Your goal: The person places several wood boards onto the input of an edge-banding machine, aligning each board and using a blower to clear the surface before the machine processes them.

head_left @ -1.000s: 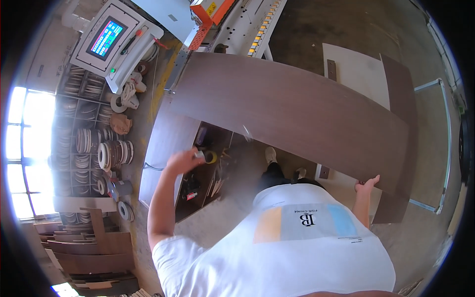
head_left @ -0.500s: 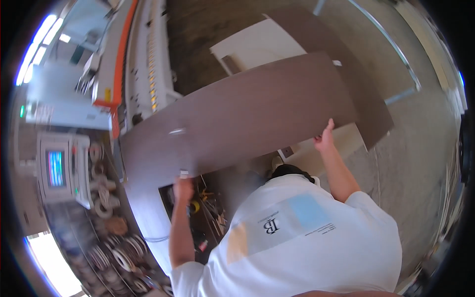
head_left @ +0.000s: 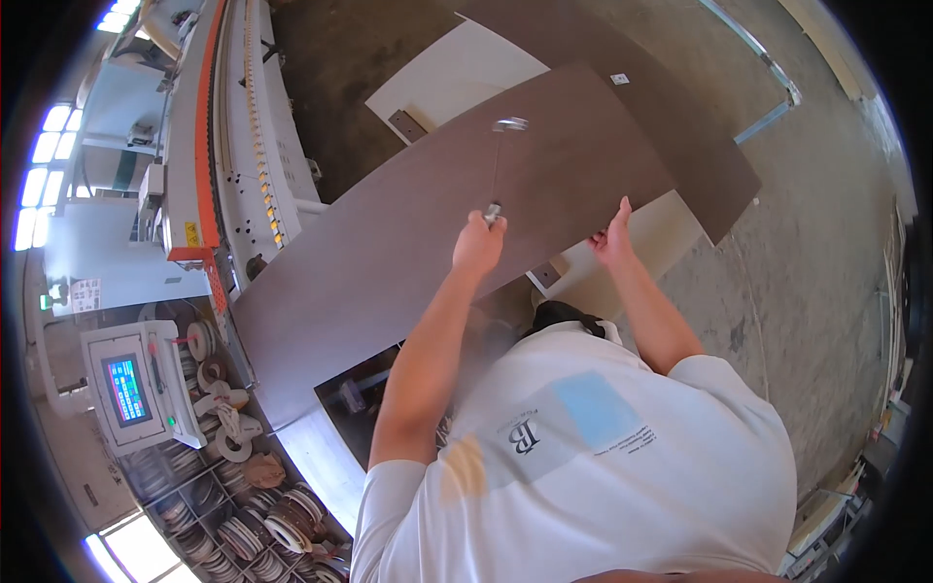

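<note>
Clenching a small silvery tool [head_left: 493, 211] in the left hand [head_left: 477, 243], with brown panel [head_left: 389, 262] beneath those fingers; grasping the panel's near edge with the right hand [head_left: 612, 240]. Keep that edge steady!

- A loose white T-shirt [head_left: 641, 505], softly creased over the body
- Short sleeves, the left sleeve [head_left: 389, 505] and right sleeve [head_left: 727, 384] both plain white
- A chest print [head_left: 554, 418] in three blocks: yellow-orange, pale grey, light blue
- A black monogram [head_left: 525, 438] on the grey, tiny dark lettering [head_left: 627, 447] by the blue
- A patch of black trousers [head_left: 561, 313], from here
- Left hand [head_left: 476, 245] and right hand [head_left: 614, 243], both bare
</note>
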Demonstrator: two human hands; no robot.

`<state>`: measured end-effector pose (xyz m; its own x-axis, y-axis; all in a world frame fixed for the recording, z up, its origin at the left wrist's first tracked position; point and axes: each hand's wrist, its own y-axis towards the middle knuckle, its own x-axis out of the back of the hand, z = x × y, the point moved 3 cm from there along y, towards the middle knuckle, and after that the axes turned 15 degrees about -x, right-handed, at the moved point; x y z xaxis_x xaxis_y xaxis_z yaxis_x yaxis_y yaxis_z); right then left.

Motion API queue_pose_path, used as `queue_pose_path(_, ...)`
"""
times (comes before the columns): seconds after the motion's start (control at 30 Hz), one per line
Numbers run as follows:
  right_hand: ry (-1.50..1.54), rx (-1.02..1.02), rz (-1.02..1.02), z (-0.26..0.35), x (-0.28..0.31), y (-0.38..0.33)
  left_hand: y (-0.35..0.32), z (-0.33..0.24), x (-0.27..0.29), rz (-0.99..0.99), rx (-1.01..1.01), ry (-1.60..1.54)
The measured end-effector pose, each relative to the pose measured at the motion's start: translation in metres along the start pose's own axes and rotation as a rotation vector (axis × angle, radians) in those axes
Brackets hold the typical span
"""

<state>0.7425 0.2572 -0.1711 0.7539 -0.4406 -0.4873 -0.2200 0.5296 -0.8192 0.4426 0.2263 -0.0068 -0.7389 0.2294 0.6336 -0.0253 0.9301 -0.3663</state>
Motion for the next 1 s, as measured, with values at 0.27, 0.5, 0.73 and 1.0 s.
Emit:
queue_pose_path(0.27,0.111,-0.03,-0.081,0.003,-0.011,-0.015,-0.143,0.053,0.002,0.359,-0.118,0.261)
queue_pose_path(0.5,0.037,0.007,-0.159,0.006,-0.017,-0.011,-0.254,0.25,0.055,-0.803,0.649,-0.588)
queue_pose_path(0.73,-0.06,0.032,-0.053,0.011,-0.012,0.013,-0.295,0.16,-0.013,0.239,0.137,0.151)
queue_pose_path(1.0,-0.08,-0.007,-0.22,0.021,-0.001,0.002,-0.497,0.343,0.021,-0.771,0.793,-0.408)
